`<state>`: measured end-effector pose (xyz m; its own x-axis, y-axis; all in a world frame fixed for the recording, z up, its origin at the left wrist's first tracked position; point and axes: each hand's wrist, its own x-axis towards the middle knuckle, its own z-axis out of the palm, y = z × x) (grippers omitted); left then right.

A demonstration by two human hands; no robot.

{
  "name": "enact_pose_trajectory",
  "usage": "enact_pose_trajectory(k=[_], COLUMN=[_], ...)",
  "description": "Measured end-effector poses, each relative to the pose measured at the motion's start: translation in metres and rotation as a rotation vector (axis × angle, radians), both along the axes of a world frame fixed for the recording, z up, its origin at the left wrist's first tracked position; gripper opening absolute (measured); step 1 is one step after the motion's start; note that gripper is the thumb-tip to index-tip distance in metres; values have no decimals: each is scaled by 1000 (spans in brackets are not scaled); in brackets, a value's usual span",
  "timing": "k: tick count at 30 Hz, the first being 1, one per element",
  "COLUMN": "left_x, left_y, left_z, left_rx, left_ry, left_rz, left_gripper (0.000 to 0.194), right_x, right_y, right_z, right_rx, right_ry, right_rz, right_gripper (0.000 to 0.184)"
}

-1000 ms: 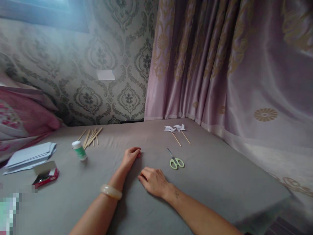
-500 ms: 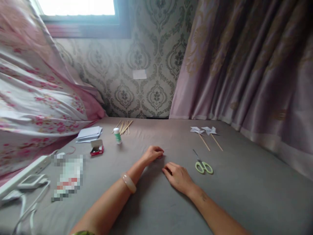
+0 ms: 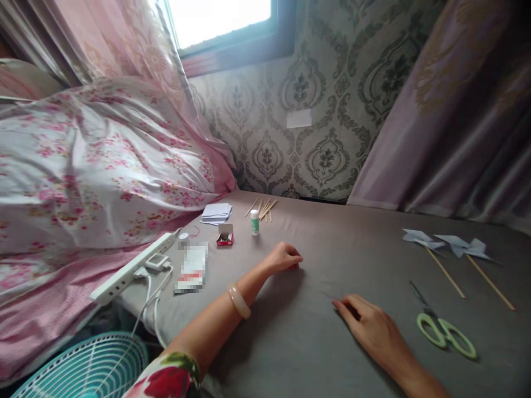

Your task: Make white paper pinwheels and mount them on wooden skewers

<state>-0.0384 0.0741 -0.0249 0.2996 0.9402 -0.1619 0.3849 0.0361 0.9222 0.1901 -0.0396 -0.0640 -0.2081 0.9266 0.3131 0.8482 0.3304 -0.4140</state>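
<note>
My left hand (image 3: 284, 258) hovers low over or rests on the grey sheet, fingers loosely bent and holding nothing I can see; a pale bangle (image 3: 239, 302) circles that wrist. Nearer to me and farther right is my right hand (image 3: 371, 326), empty, with thumb and index finger apart. Green-handled scissors (image 3: 444, 327) lie just right of it, blades pointing away. Beyond them are two white paper pinwheels, one on the left (image 3: 422, 240) and one on the right (image 3: 461, 246), each on a wooden stick. A white-and-green bottle (image 3: 254, 224) stands upright beyond my left hand.
Wooden sticks (image 3: 267, 210), a white paper stack (image 3: 215, 213) and an open red box (image 3: 225, 240) sit at the back left. Nearer are a blurred packet (image 3: 194, 265) and a power strip (image 3: 133, 267) with cables. A turquoise fan (image 3: 89, 371) stands below the bed edge.
My view has swung left, so the scene has shifted right and the fan has appeared. My hands have moved apart, the right one away from the left. The objects appear unmoved on the sheet.
</note>
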Motion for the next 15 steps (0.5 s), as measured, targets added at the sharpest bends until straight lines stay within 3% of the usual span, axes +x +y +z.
enact_pose_trajectory(k=[7,13,15], left_x=[-41,-83,-108], left_y=[-10,-26,-21], left_z=[9,42,56], left_rx=[28,36,73], left_ry=[17,-31,4], left_rz=[103,21,102], left_gripper=[17,26,28], right_x=[6,9,9], right_y=[3,5,5], right_z=[-10,-18,-18], right_rx=[-5,38,32], right_ry=[49,34,24], right_rz=[3,19,11], right_gripper=[55,47,44])
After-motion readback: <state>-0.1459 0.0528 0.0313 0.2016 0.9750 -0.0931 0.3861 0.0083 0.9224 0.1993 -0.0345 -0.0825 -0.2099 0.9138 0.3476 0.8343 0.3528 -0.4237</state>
